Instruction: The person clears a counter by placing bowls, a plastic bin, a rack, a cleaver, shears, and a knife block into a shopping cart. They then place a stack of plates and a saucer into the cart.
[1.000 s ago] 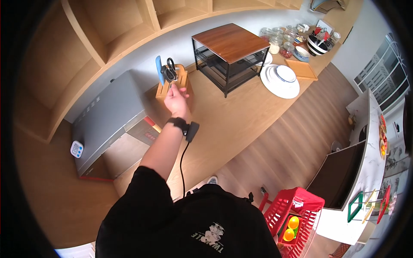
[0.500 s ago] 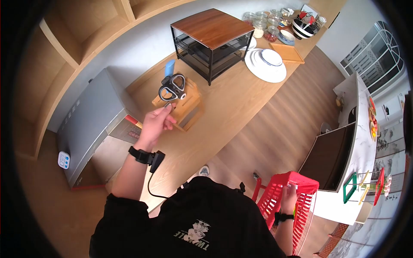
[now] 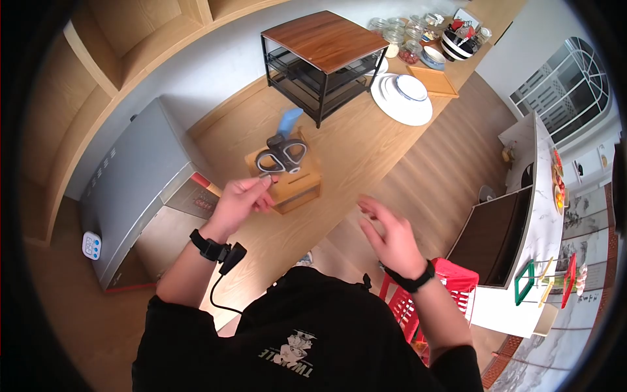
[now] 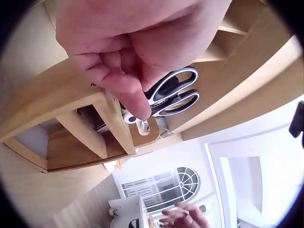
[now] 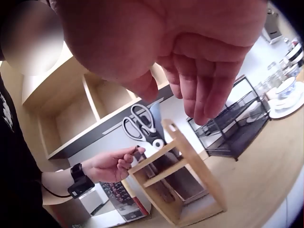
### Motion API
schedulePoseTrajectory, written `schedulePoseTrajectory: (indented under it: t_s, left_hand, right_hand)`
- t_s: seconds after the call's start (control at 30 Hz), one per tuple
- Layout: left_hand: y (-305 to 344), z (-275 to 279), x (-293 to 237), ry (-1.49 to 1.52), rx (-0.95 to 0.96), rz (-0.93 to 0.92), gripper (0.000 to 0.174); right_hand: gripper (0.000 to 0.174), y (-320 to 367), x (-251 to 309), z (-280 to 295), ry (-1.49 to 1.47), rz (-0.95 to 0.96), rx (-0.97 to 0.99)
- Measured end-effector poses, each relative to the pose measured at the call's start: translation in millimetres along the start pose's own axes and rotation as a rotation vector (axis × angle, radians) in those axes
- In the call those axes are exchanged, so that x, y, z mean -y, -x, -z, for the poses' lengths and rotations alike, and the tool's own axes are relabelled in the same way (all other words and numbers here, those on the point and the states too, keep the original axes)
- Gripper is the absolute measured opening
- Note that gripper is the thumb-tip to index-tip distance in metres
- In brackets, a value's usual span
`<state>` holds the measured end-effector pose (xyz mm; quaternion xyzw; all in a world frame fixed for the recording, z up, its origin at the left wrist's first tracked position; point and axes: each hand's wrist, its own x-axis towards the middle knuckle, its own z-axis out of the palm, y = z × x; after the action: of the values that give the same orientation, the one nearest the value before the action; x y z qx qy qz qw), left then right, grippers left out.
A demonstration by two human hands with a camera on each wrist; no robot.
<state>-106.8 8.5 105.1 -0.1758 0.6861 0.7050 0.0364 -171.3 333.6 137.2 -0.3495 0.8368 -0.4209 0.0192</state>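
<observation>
In the head view, my left hand (image 3: 238, 204) is at the near left corner of a wooden knife block (image 3: 300, 188). Thumb and forefinger pinch a small dark end there; the rest of that piece is hidden. Kitchen scissors (image 3: 285, 157) with black and white handles stand in the block, and a blue flat piece (image 3: 287, 122) rises behind them. The right wrist view shows slots in the block (image 5: 197, 166) through its open side. My right hand (image 3: 394, 243) hovers right of the block, near the counter's front edge, fingers loosely bent and holding nothing.
Left of the block stands a grey oven-like box (image 3: 140, 170). Behind it is a black rack (image 3: 323, 39) with a wooden top. White plates (image 3: 418, 114) and glass jars (image 3: 411, 51) sit farther along the counter. A red basket (image 3: 457, 274) is beside me on the right.
My right hand has come up from the red basket toward the block. The block with the scissors has shifted toward me and to the right, along with my left hand.
</observation>
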Motion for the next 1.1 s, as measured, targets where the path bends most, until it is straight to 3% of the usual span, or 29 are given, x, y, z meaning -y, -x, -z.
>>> schedulePoseTrajectory:
  t_s: [0.1, 0.3, 0.37, 0.4, 0.47, 0.53, 0.6, 0.67, 0.73, 0.87, 0.93, 0.97, 1.1]
  left_hand:
    - [10, -11, 12, -0.007, 0.052, -0.02, 0.034]
    - [27, -12, 13, -0.02, 0.018, -0.121, 0.03]
    - [25, 8, 28, -0.132, -0.28, -0.231, 0.024]
    - [23, 10, 31, -0.133, -0.282, -0.23, 0.024]
    - [15, 14, 34, -0.515, -0.502, -0.435, 0.031]
    - [7, 9, 46, -0.546, -0.445, -0.489, 0.04]
    - [-5, 4, 63, -0.116, -0.281, -0.5, 0.043]
    - [-4, 14, 69, -0.123, -0.237, -0.466, 0.046]
    - [4, 22, 71, -0.103, -0.043, -0.4, 0.045]
    - [23, 42, 74, -0.14, 0.014, -0.309, 0.04]
    - [31, 64, 63, -0.944, 0.154, -0.524, 0.041]
    - [26, 82, 83, -1.107, 0.242, -0.607, 0.038]
    - [30, 96, 112, -1.363, 0.468, -0.551, 0.038]
  right_hand:
    - [0.041, -43, -1, -30, 0.098, 0.021, 0.032]
    - [0.024, -89, -11, -72, 0.082, -0.126, 0.046]
    - [0.022, -93, -17, -75, 0.09, -0.126, 0.044]
    - [0.02, -95, -18, -76, 0.1, -0.129, 0.038]
    - [0.019, -99, -21, -78, 0.106, -0.126, 0.033]
    - [0.018, -102, -24, -77, 0.116, -0.128, 0.027]
    - [0.016, -109, -27, -73, 0.077, -0.094, 0.055]
    - [0.016, -117, -30, -73, 0.08, -0.105, 0.056]
    - [0.015, -124, -33, -75, 0.077, -0.125, 0.052]
    - [0.015, -140, -51, -82, -0.048, -0.079, 0.063]
    - [0.015, -148, -56, -82, -0.066, -0.074, 0.096]
    - [0.016, -150, -58, -81, -0.096, -0.062, 0.111]
    - [0.017, -153, -55, -74, -0.08, -0.069, 0.144]
